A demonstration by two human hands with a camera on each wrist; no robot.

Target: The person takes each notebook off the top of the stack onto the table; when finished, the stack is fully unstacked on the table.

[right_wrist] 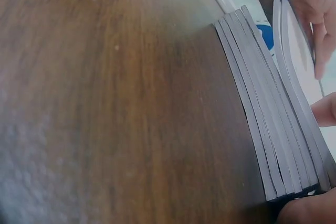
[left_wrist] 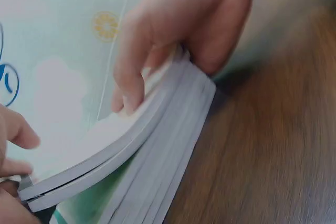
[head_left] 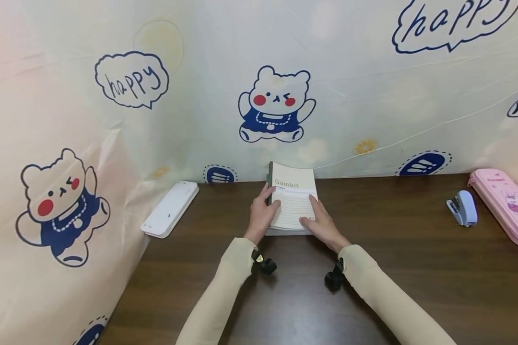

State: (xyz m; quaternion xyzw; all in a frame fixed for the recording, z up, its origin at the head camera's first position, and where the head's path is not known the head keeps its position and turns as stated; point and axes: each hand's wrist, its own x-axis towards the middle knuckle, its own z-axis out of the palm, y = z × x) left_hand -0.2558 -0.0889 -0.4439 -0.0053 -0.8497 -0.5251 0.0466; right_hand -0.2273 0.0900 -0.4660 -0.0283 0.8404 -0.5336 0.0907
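A stack of notebooks [head_left: 292, 206] lies at the table's back edge, the top cover pale with ruled lines and the word "Gambit". My left hand [head_left: 261, 215] grips its left side, thumb over the top. With those fingers it holds the upper two notebooks [right_wrist: 286, 61] bent up from the lower ones [right_wrist: 254, 98], leaving a wedge-shaped gap. A green cover [left_wrist: 102, 195] shows inside that gap in the left wrist view. On the opposite side, my right hand [head_left: 325, 226] grips the stack, thumb on top and fingers down along the edge.
A white flat case [head_left: 170, 209] lies at the table's left edge. To the right are a light blue stapler [head_left: 464, 208] and a pink pencil case [head_left: 504, 206]. A printed cloth [head_left: 349, 86] hangs right behind the dark wooden table [head_left: 293, 306] and along its left side.
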